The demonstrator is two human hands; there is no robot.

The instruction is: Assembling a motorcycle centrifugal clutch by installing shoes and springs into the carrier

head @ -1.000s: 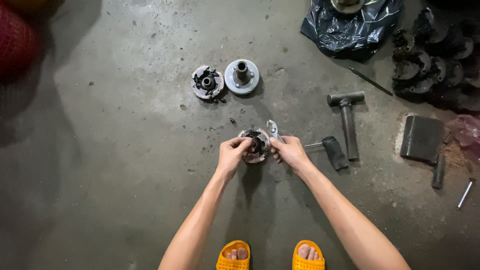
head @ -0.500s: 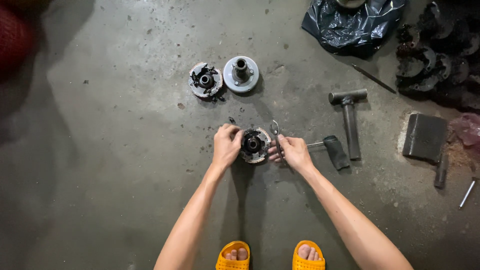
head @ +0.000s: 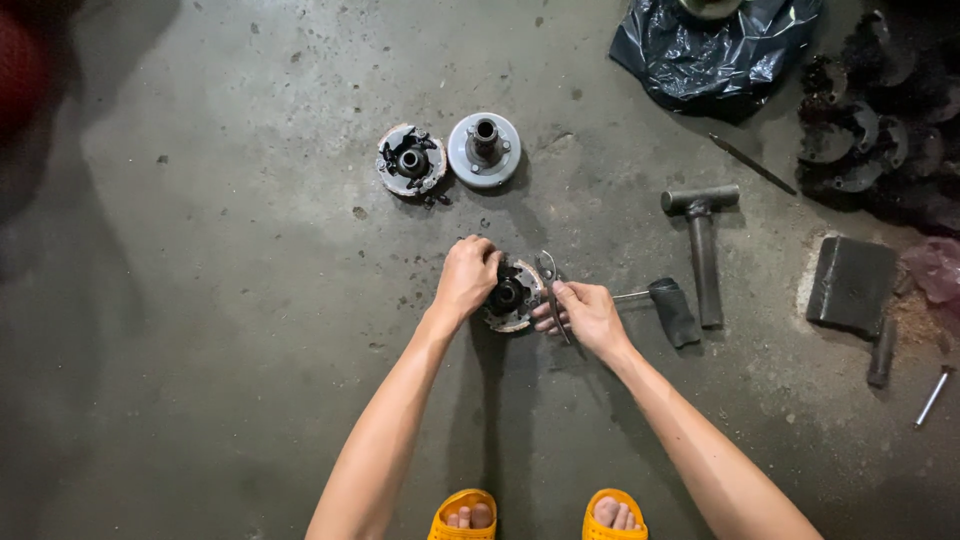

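You are squatting over a round clutch assembly (head: 510, 297) that is lying flat on the concrete floor (head: 200, 300), just ahead of your yellow sandals (head: 468, 512). Your left hand (head: 466, 277) is resting on the assembly's left edge, fingers curled down over the rim and gripping it. Your right hand (head: 585, 315) is sitting at the assembly's right edge, fingers closed around a pair of pliers (head: 551, 290) whose tip is pointing up along that side; whether the pliers are biting on any part cannot be told.

Beyond the assembly, a second clutch unit (head: 411, 161) and a grey round hub with a centre post (head: 484, 149) are lying side by side. To the assembly's right, a hammer (head: 702, 245) and a black-handled tool (head: 668, 305) are lying close together. Farther right, a dark rectangular block (head: 852, 283) is sitting, and a black plastic bag (head: 715, 45) is lying well beyond it.
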